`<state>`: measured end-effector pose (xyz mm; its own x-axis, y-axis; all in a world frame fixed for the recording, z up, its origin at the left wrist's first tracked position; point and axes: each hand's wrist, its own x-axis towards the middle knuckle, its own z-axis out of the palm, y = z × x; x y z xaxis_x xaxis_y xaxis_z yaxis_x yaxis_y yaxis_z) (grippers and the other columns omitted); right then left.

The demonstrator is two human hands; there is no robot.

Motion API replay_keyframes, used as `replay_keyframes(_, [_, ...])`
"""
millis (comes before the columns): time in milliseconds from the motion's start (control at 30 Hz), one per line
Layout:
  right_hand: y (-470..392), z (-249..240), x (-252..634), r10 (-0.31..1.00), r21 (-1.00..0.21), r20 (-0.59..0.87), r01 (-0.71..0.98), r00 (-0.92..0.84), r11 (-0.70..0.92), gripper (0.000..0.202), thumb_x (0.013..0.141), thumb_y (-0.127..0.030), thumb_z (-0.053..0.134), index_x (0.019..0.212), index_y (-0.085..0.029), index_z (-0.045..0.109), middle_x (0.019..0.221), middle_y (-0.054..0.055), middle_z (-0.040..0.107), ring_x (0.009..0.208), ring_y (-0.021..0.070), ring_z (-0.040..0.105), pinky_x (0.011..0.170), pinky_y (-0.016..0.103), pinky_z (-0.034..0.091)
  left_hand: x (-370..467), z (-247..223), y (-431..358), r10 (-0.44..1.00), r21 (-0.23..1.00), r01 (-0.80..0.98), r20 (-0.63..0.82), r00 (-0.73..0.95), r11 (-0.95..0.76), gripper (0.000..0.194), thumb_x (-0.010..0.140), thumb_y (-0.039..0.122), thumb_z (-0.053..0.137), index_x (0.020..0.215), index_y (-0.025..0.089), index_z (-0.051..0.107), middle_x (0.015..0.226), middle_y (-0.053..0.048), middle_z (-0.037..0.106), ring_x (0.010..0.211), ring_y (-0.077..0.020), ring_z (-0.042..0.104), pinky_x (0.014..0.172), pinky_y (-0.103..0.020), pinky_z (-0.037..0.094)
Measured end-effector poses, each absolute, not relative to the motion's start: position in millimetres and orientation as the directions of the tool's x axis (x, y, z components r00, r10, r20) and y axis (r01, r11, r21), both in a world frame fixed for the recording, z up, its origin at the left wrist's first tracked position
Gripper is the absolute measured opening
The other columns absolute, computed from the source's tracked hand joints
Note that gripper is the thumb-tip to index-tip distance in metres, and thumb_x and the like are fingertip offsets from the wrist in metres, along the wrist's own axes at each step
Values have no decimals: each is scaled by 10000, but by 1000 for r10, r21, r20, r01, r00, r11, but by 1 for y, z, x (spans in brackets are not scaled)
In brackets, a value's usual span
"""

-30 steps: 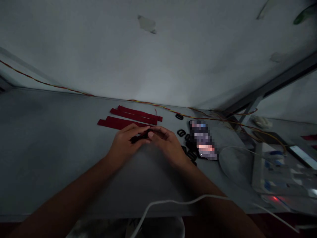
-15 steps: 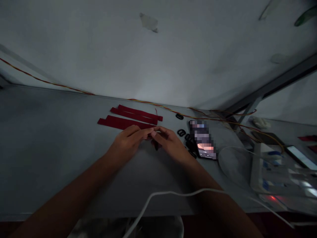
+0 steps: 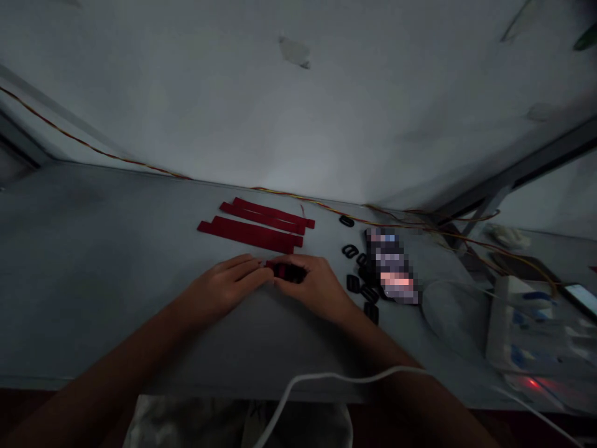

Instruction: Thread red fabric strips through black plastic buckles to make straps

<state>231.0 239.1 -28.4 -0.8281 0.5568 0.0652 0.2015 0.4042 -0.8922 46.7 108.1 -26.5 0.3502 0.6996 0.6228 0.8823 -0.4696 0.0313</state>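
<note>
My right hand (image 3: 314,287) grips a small black slider buckle (image 3: 296,273) between thumb and fingers, with a short red strap (image 3: 282,270) running through or across it. My left hand (image 3: 228,287) is closed, its fingertips pinching the strap's left end; the exact grip is partly hidden. Just beyond my hands, several red webbing strips (image 3: 252,235) lie roughly side by side on the grey table (image 3: 116,261). To the right of my right hand sit several loose black buckles (image 3: 353,284), some bunched against a phone.
A phone (image 3: 394,267) with a lit screen lies right of the buckles. Twisted red and yellow wires (image 3: 321,203) run along the wall's foot. A white cable (image 3: 336,376) crosses over my right forearm. A white box (image 3: 501,323) with blue parts stands far right.
My hands have parted slightly, and the black buckle with the red strap now shows between them. The view has shifted a little, revealing more buckles beside my right hand.
</note>
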Motion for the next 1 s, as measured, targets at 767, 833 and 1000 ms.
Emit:
replay_keyframes(767, [235, -47, 225, 406, -714, 160, 178, -900, 677, 776, 715, -411, 852, 1403, -217, 549, 1264, 129, 657, 1188, 283, 595, 1057, 474, 451, 58, -34, 86, 922, 269, 941, 375, 93, -204, 257, 958, 250, 582, 1208, 192, 593, 1212, -96, 670, 1099, -247, 613, 959, -434, 467])
replay_keyframes(833, [237, -43, 228, 414, -731, 121, 201, -902, 652, 831, 713, -382, 855, 1444, -221, 495, 1272, 123, 651, 1179, 275, 604, 1041, 460, 465, 62, -35, 92, 944, 319, 932, 322, 66, -174, 285, 958, 251, 581, 1239, 204, 588, 1236, -90, 661, 1108, -249, 605, 958, -442, 454])
replay_keyframes(1000, [239, -40, 231, 427, -750, 90, 221, -900, 624, 807, 739, -386, 832, 1446, -245, 470, 1215, 96, 674, 1153, 253, 622, 1018, 432, 474, 62, -39, 101, 949, 323, 931, 309, 68, -172, 249, 943, 276, 609, 1187, 250, 653, 1166, -67, 665, 1058, -240, 597, 892, -411, 437])
